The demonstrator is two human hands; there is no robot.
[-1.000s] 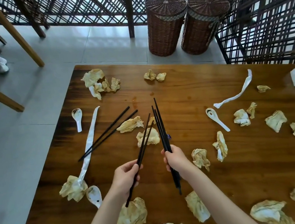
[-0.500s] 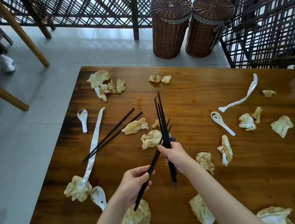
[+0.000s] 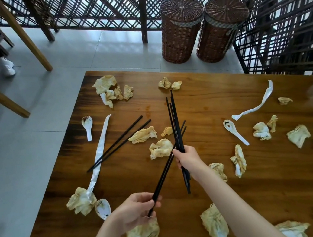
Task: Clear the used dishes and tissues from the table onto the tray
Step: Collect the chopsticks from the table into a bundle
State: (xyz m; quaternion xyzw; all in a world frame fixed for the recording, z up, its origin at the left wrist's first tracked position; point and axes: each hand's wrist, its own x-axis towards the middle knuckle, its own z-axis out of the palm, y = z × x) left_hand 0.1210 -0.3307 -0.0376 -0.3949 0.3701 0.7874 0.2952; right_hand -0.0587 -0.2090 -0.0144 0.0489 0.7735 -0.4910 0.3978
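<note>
The right hand (image 3: 188,158) gripped a bundle of chopsticks (image 3: 176,127) upright over the table (image 3: 237,177), and the left hand (image 3: 134,211) pinched another pair (image 3: 165,168) whose tips crossed into that bundle. To do it well, the pair should slide parallel into the right fist, ends evened, before the left lets go. No tray was in view; tissues (image 3: 160,148) and spoons (image 3: 235,132) lay scattered around.

Baskets (image 3: 202,28) behind table (image 3: 208,100)
</note>
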